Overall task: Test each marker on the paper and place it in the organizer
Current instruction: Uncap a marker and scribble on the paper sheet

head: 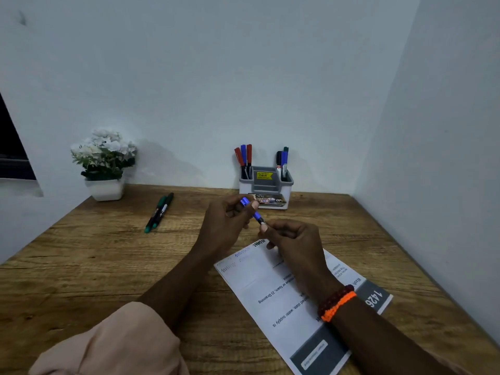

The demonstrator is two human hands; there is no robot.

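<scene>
Gripping a blue marker (pixel 251 211) above the table's (pixel 108 261) middle, the left hand (pixel 226 221) is clasping its barrel while the right hand (pixel 290 239) is pinching its tip end; the organizer (pixel 266 186) is standing at the far edge, the paper (pixel 273 288) lying near the front edge.

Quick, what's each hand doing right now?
Left hand: grips the blue marker.
Right hand: pinches the same marker's lower end.

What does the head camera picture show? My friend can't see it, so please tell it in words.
Two hands hold a blue marker above a printed paper on a wooden desk: the left hand grips its blue end, the right hand its other end. Behind stands an organizer with markers; two more markers lie left.
</scene>
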